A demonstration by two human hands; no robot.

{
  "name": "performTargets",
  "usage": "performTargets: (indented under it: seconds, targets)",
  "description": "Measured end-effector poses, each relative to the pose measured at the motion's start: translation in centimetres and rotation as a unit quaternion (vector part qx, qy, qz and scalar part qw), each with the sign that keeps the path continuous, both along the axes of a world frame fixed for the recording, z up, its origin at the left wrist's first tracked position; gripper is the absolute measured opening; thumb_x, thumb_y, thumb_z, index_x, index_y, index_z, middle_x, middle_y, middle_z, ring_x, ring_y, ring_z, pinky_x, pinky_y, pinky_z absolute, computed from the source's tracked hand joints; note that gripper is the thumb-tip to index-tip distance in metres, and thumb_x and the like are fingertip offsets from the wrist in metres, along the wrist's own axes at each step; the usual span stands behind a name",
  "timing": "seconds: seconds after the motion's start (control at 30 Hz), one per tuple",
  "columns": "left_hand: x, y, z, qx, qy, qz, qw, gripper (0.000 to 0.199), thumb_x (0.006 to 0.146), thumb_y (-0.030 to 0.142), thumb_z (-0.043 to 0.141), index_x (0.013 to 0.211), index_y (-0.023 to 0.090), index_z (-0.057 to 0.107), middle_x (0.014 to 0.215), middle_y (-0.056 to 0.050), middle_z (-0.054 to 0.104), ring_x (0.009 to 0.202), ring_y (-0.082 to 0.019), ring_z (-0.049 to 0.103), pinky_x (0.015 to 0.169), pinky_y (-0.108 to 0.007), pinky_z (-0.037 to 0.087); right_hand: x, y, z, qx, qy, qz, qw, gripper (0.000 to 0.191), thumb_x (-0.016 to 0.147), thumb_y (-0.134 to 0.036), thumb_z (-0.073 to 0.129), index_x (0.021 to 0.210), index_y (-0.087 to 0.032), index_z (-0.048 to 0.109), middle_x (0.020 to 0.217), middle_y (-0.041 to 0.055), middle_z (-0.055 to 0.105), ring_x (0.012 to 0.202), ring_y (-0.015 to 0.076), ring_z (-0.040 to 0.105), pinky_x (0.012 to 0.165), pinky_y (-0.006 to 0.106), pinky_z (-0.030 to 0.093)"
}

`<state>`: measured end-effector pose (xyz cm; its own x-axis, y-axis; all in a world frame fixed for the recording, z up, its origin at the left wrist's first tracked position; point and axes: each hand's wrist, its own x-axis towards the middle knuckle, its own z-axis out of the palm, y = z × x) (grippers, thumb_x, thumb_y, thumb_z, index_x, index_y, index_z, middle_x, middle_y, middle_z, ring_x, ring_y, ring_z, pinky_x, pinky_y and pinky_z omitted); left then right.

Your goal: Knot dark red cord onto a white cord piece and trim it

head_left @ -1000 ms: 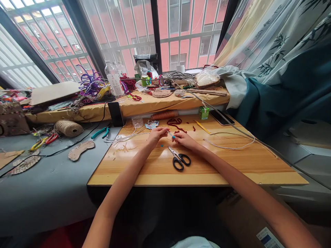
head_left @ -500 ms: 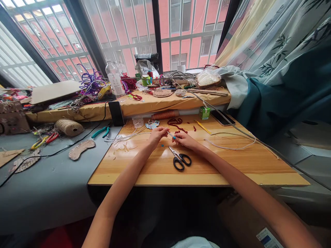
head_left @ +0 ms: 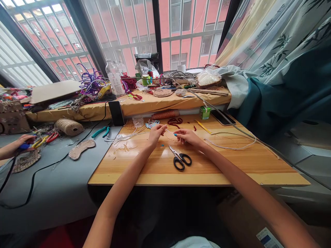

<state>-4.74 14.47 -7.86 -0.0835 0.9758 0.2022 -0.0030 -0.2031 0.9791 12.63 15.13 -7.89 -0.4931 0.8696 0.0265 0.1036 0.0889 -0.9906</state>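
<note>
My left hand (head_left: pixel 156 133) is closed in a pinch on one end of a thin white cord (head_left: pixel 169 131) above the wooden board. My right hand (head_left: pixel 188 136) is closed around the cord's other side, its fingertips bent together. A small bright blue spot shows at the right fingertips; whether it is a nail or a bead I cannot tell. Just below the hands lie scissors (head_left: pixel 180 159) with black handles, their blades slightly apart. A tiny blue piece (head_left: pixel 162 145) rests near my left wrist. Dark red cord (head_left: pixel 175 122) lies curled behind the hands.
At far left, another person's hand (head_left: pixel 23 142) holds a blue-handled tool. Teal pliers (head_left: pixel 101 132), a twine spool (head_left: pixel 69 127) and a black cable lie on the grey table. A clear cup (head_left: pixel 138 121), green box (head_left: pixel 205 112) and phone (head_left: pixel 222 117) stand or lie behind.
My hands have moved slightly apart, showing more white cord between them. Another person's hand with a blue-handled tool has come in at far left, and the black cable there has shifted.
</note>
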Motion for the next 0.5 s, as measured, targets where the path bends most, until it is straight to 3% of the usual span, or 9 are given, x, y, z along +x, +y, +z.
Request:
performTargets:
  seconds: [0.17,0.33,0.5]
  targets:
    - [-0.1,-0.1,0.2,0.002,-0.026,0.001,1.0,0.027,0.06,0.039,0.063,0.065,0.013,0.056,0.056,0.002,0.051,0.047,-0.006,0.043,0.049,-0.02,0.036,0.8,0.6,0.6,-0.053,0.084,-0.068,0.993,0.018,0.063,-0.022,0.063,0.078,-0.013,0.058,0.064,0.0026,0.061,0.048,0.0072,0.05,0.047,0.02,0.04]
    - [0.0,-0.1,0.1,0.015,-0.029,-0.015,0.999,0.025,0.06,0.035,0.063,0.068,0.013,0.056,0.062,0.0,0.055,0.054,-0.007,0.047,0.053,-0.021,0.04,1.8,1.6,-0.2,-0.097,0.175,-0.147,0.969,0.013,0.065,-0.013,0.061,0.076,-0.016,0.057,0.071,0.0025,0.063,0.062,0.0092,0.057,0.062,0.021,0.047]
    - [0.1,-0.1,-0.2,0.026,0.012,-0.041,0.999,0.023,0.062,0.033,0.061,0.07,0.013,0.055,0.065,0.0,0.055,0.058,-0.008,0.049,0.055,-0.022,0.041,2.1,1.9,-0.2,-0.112,0.232,-0.167,0.952,0.009,0.074,-0.011,0.051,0.076,-0.017,0.058,0.076,0.0016,0.063,0.071,0.0081,0.059,0.07,0.018,0.047]
